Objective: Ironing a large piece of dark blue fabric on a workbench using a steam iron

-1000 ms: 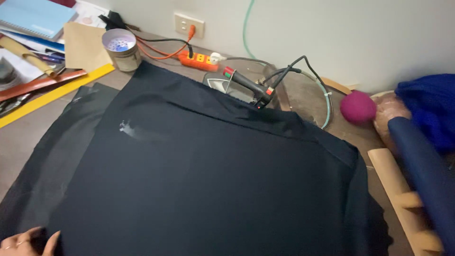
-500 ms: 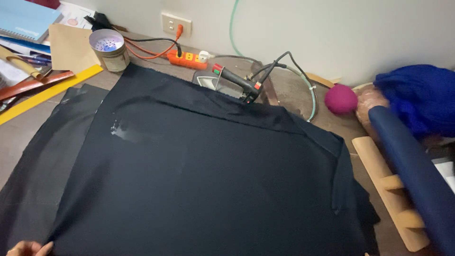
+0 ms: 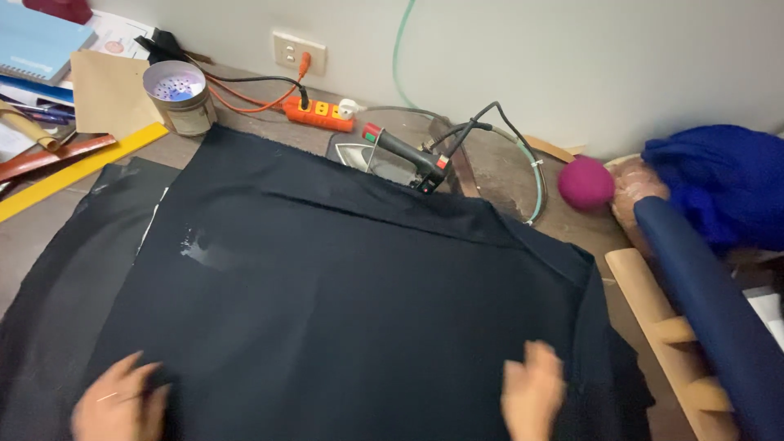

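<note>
Both hands lie flat and open on the dark cloth (image 3: 343,302), gripping nothing: the left hand (image 3: 118,404) presses on the near left part, fingers spread, and the right hand (image 3: 532,396) presses on the near right part, well apart from the left, so most of the cloth lies between and beyond them. Both are blurred, so the exact set of the fingers is hard to read. The step in hand looks like smoothing or flattening the cloth on the tabletop (image 3: 33,245), with the palms bearing down on the near edge. The cloth is spread almost flat, a broad rough square turned slightly, its far left corner beyond the left hand and its right edge running away beyond the right hand; its long axis seems to run from the near left to the far right, though the near edge is cut off by the frame. A folded band crosses it far from both hands, and a pale smudge (image 3: 208,251) sits beyond the left hand. A second dark layer (image 3: 57,302) shows just left of the left hand. Beyond the cloth's far edge rests an iron (image 3: 400,159), its nose pointing left, with a power strip (image 3: 320,113) behind it and a tin (image 3: 178,96) far beyond the left hand. As a judgement, the next move calls for even outward pressure from both palms, so that the fold is kept straight and no crease is pushed in.
</note>
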